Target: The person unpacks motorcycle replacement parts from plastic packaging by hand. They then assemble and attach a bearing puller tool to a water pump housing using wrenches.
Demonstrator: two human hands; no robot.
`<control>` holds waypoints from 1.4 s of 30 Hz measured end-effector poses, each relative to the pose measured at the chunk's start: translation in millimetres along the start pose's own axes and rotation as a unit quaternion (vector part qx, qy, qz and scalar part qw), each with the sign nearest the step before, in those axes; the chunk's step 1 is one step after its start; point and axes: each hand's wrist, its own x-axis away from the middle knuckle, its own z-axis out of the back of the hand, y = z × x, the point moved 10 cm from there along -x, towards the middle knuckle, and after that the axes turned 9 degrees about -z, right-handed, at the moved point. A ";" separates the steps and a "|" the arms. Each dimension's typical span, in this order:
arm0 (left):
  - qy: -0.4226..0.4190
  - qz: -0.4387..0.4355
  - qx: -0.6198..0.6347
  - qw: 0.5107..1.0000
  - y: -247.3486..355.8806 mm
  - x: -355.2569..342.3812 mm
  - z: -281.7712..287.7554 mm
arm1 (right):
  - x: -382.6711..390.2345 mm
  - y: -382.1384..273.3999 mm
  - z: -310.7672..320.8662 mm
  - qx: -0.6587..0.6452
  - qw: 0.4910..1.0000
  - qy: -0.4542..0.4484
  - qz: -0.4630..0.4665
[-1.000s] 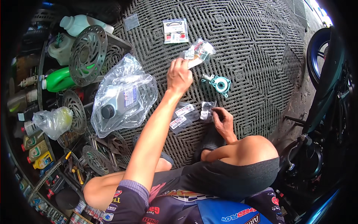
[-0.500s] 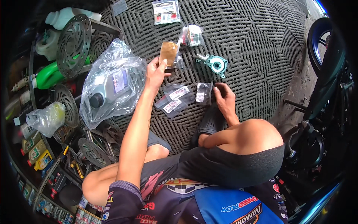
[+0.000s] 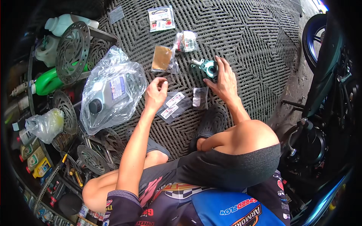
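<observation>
My left hand [image 3: 157, 93] is curled below a clear packet holding a brown sheet [image 3: 162, 57]; whatever its fingers hold, if anything, is hidden. My right hand [image 3: 225, 83] grips a silver metal pump-like housing [image 3: 206, 68] with a short spout, fingers and thumb around its right and lower sides. Above lie a small bag of parts [image 3: 187, 41] and a white packet with a gasket [image 3: 161, 19]. Between and below my hands are labelled clear packets [image 3: 171, 109] and a small bag [image 3: 199, 98].
At left, a bagged bottle [image 3: 115, 100], brake discs [image 3: 69, 52], jugs [image 3: 69, 24], oil bottles [image 3: 41, 165] and tools. A black motorbike [image 3: 313, 150] stands at right. My bent legs and clogs [image 3: 207, 124] rest on the grated mat [image 3: 260, 45].
My left hand has let go of the brown-sheet packet and moved down, curling up. My right hand has moved up from the small bag and taken hold of the metal housing.
</observation>
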 end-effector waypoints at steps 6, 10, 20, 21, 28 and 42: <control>0.009 -0.123 -0.155 0.980 36.6 17.8 7.1 | -12.7 38.3 -24.1 -0.259 0.933 -0.107 -0.226; 0.003 -0.148 -0.163 0.976 45.1 18.3 -5.6 | 25.1 43.2 -48.8 -0.741 0.551 -0.225 -0.310; -0.075 -0.224 -0.236 0.943 39.9 23.7 -12.7 | 45.5 20.9 -50.0 -0.827 0.439 -0.240 -0.257; -0.090 -0.207 -0.227 0.947 32.1 24.8 -10.9 | 44.9 36.5 -48.2 -0.797 0.498 -0.202 -0.276; -0.202 -0.113 -0.233 0.944 18.0 30.0 -8.2 | 64.0 96.7 -39.3 -0.579 0.741 -0.139 -0.311; -0.188 -0.093 -0.296 0.932 14.5 52.6 -44.9 | 51.4 2.9 2.6 -0.086 0.993 -0.058 0.051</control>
